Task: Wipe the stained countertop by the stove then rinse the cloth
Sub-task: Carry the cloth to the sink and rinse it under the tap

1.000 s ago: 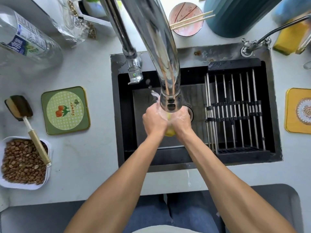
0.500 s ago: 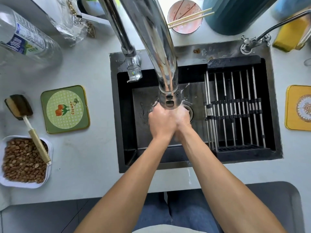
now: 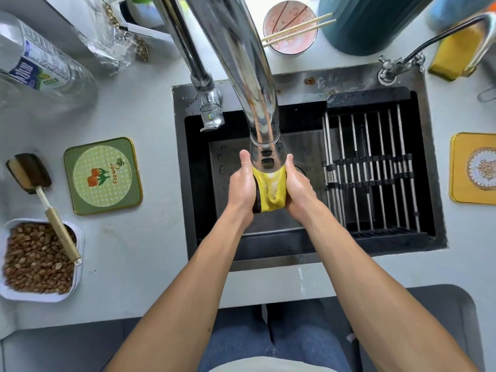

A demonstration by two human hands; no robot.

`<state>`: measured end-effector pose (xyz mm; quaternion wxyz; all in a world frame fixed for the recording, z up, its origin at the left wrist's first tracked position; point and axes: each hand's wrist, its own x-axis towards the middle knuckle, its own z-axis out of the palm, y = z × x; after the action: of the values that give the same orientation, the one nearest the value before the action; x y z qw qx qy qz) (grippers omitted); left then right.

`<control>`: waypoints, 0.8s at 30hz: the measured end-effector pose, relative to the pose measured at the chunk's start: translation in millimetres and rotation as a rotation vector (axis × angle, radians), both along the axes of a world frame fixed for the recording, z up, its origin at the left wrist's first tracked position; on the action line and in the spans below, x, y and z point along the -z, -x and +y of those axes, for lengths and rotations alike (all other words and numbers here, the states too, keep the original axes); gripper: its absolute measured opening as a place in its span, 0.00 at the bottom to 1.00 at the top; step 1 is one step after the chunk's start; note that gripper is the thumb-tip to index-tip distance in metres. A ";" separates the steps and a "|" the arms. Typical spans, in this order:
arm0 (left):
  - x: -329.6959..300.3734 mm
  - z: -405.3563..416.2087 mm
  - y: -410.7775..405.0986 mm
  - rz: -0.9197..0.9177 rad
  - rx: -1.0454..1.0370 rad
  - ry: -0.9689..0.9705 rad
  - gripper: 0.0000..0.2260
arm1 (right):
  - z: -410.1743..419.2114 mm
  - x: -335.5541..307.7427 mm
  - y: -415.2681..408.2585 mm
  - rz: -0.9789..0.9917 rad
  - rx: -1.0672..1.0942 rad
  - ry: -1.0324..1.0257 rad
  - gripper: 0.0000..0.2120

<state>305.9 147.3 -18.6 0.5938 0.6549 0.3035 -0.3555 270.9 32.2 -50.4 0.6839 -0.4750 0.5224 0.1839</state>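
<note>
Left hand: your left hand (image 3: 243, 187) grips the left side of the cloth, fingers curled under it, thumb pointing up beside the spout.
Right hand: your right hand (image 3: 296, 186) grips the cloth's right side the same way, thumb up against the other side of the spout.
Cloth: the yellow cloth (image 3: 269, 190) with a dark edge is bunched between your two palms, wet and shiny, directly below the faucet head.
Faucet: the big chrome faucet (image 3: 257, 103) arcs down toward you; its head sits just above the cloth. You cannot tell whether water is running.
Sink: your hands are over the dark sink (image 3: 204, 245), left of the metal rack (image 3: 373, 167) that spans its right half.
Countertop: the pale countertop (image 3: 150, 253) surrounds the sink.
Left of sink: a green coaster (image 3: 103, 175), a brush (image 3: 40, 200) resting on a tray of brown pellets (image 3: 37, 259), and a plastic bottle (image 3: 40, 65).
Right of sink: a yellow coaster (image 3: 475, 167).
Behind sink: a pink bowl (image 3: 290, 30) with chopsticks (image 3: 298, 29) across it.
</note>
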 end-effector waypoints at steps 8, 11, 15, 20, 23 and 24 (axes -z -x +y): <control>-3.7 1.9 8.1 -0.162 0.196 -0.019 0.14 | 6.4 2.5 6.5 -0.115 -0.285 -0.038 0.22; -2.9 7.9 7.6 -0.193 0.208 -0.034 0.12 | 7.1 1.3 6.2 -0.044 -0.322 0.121 0.18; -2.6 17.4 2.6 -0.199 0.215 -0.029 0.14 | -0.5 7.5 5.3 0.147 -0.264 0.170 0.29; 9.0 30.7 -4.3 -0.131 0.161 -0.064 0.15 | -13.8 6.4 8.7 0.122 -0.147 0.192 0.36; 15.7 31.1 -4.5 -0.105 0.103 -0.099 0.21 | -15.6 -0.6 9.1 -0.005 -0.164 0.156 0.30; 16.1 28.6 -4.8 -0.095 0.083 -0.106 0.23 | -14.1 -1.3 9.9 -0.043 -0.193 0.195 0.25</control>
<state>310.7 175.9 -34.7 0.5568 0.7135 0.2661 -0.3318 261.1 18.0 -49.1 0.6248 -0.5909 0.4749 0.1870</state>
